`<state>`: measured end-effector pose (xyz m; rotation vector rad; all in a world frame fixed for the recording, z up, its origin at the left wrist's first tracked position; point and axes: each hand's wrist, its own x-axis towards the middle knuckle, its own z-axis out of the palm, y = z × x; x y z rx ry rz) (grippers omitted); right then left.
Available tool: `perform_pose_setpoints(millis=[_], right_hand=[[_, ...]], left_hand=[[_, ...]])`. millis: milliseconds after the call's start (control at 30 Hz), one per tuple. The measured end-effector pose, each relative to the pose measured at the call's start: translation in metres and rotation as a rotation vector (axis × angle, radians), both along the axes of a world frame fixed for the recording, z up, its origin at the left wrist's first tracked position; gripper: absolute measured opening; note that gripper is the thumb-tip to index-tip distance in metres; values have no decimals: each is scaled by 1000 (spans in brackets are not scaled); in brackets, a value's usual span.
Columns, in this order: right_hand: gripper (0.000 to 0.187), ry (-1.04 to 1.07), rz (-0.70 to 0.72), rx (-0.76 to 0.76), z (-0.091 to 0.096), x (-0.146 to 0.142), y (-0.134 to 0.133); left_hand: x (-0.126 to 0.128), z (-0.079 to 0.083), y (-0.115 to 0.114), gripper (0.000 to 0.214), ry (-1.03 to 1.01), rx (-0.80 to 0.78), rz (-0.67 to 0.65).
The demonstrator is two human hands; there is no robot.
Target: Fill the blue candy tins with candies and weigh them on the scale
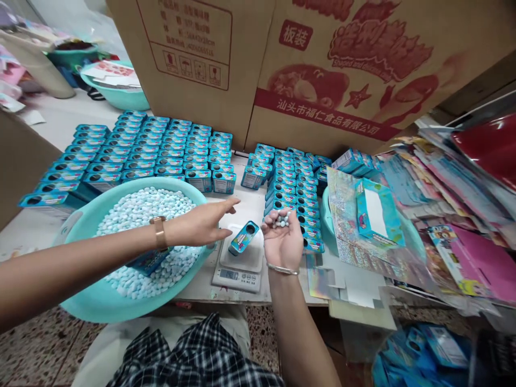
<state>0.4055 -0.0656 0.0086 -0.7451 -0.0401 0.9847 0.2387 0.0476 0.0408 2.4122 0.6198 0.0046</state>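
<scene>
Now | box [244, 237] on scale [242, 264], long axis 1-to-7 o'clock | 4 o'clock from your left hand [199, 223], fingers parted, empty | 9 o'clock from your right hand [285, 240], fingers cupping candies [282, 219]

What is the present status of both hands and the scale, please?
Left hand open, nothing visible in it. Right hand cupped, holding pale candies. Blue box on scale, nothing covering it.

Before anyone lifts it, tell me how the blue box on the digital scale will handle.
The blue box probably keeps its shape, since its edges look straight. Its flat faces make rolling unlikely. It may slide if nudged, as nothing pins it to the digital scale.
</scene>
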Motion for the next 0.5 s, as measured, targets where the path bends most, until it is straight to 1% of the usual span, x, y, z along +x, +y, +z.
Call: perform_pose_setpoints(millis=[67, 167, 333, 400, 500], right_hand=[[22, -132, -22, 6, -2, -7, 10], [23, -296, -53, -1, -7, -15, 17], [19, -445, -107, -42, -18, -19, 19], [17, -451, -121, -61, -22, -20, 20], [18, -443, -132, -68, -27, -21, 20]], left_hand=[[5, -7, -3, 76, 5, -163, 49], [13, -18, -6, 77, -8, -364, 105], [27, -32, -12, 77, -83, -697, 241], [31, -36, -15, 76, -114, -777, 266], [34, -37, -19, 71, -159, -789, 235]])
